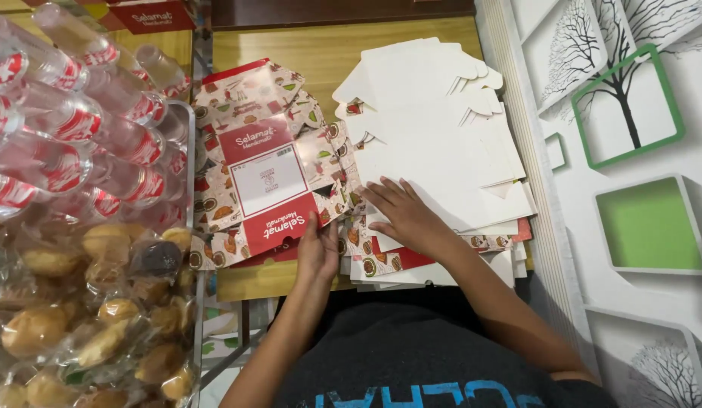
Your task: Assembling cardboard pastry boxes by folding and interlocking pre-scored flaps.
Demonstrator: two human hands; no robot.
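Wooden table (320, 57): left hand (317, 253) fingers grip red printed carton (264, 177); right hand (404, 215) spread on white stack (434, 128).

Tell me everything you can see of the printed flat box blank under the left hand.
The printed box blank is an unfolded sheet that looks like thin card, lying flat, printed side up, on the wooden table. It has red bands, a white central panel and a pale border patterned with small food pictures, with cut flaps at its edges. The left hand touches its near edge. Its right side meets the stack of blanks lying white side up, on which the right hand rests flat.
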